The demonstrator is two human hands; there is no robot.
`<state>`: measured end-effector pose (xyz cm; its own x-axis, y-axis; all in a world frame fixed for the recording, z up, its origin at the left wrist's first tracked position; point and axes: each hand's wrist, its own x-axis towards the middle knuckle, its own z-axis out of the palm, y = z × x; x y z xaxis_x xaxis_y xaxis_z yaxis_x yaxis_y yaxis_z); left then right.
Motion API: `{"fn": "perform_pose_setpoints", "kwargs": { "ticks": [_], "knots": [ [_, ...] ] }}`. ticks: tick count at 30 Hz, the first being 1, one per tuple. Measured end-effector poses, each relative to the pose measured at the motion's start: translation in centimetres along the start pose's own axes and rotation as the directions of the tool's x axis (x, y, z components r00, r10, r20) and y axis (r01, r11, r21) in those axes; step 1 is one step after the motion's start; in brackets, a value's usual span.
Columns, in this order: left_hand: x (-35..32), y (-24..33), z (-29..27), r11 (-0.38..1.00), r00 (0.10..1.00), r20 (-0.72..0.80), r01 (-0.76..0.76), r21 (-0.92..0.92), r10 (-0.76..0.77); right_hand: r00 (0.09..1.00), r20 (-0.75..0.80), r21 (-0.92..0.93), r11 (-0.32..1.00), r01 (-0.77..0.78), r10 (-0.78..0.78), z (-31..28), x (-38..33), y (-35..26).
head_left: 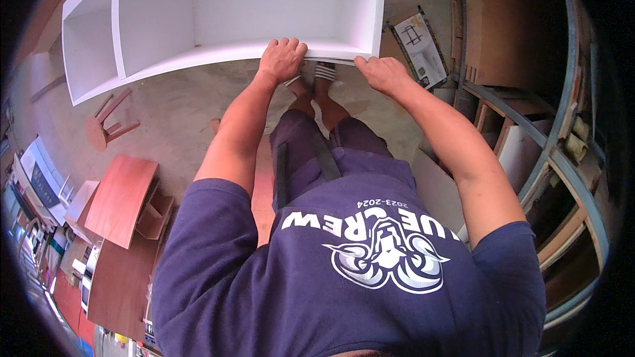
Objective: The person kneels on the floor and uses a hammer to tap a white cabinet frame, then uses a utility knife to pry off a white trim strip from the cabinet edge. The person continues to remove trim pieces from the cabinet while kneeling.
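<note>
A large white cabinet (pixel 264 3), with an open front and an upright divider, spans the top of the view. My left hand (pixel 283 59) is closed over its near edge, fingers on top. Farther right, near the cabinet's corner, my right hand (pixel 383 74) is closed at the same edge, with its thumb against it and the other fingers curled. Between the hands, a thin dark line runs just under the edge; whether it is a gap or a loose strip I cannot tell. My sandalled feet show below the cabinet.
A round wooden stool (pixel 97 133) lies tipped on the concrete floor at left. Reddish-brown wooden furniture (pixel 122 201) stands nearer on that side. To the right are a flat printed box (pixel 420 46), a metal rack (pixel 562 139) and stacked boards (pixel 512 26).
</note>
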<state>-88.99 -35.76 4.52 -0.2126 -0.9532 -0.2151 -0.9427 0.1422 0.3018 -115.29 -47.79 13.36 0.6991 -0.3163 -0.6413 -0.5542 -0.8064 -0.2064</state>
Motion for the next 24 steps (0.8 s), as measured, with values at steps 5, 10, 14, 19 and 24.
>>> {"fn": "perform_pose_setpoints", "kwargs": {
  "ticks": [5, 10, 14, 19, 24],
  "knots": [
    [1.7, 1.7, -0.1, 0.995, 0.997, -0.026, -0.074, -0.070, 0.073, 1.000, -0.018, -0.068, 0.997, -0.026, 0.025, -3.2, -2.3, 0.3],
    [3.5, 3.3, 0.6, 0.996, 0.995, 0.092, -0.034, -0.088, 0.042, 0.990, 0.096, -0.129, 0.988, -0.087, 0.099, -4.8, -2.9, 0.6],
    [3.8, 3.6, 1.3, 0.999, 0.997, 0.065, -0.029, -0.030, 0.031, 0.982, 0.146, -0.096, 0.989, -0.109, 0.122, -4.3, -2.3, 0.8],
    [3.8, 4.0, 1.7, 1.000, 0.992, 0.125, 0.012, -0.008, -0.011, 0.978, 0.188, -0.036, 0.995, -0.088, 0.093, -2.5, -1.6, 2.0],
    [3.9, 4.2, 2.0, 1.000, 0.999, 0.053, -0.004, 0.020, 0.003, 0.989, 0.150, 0.021, 1.000, 0.002, -0.005, -0.5, -1.2, 4.1]
  ]
}}
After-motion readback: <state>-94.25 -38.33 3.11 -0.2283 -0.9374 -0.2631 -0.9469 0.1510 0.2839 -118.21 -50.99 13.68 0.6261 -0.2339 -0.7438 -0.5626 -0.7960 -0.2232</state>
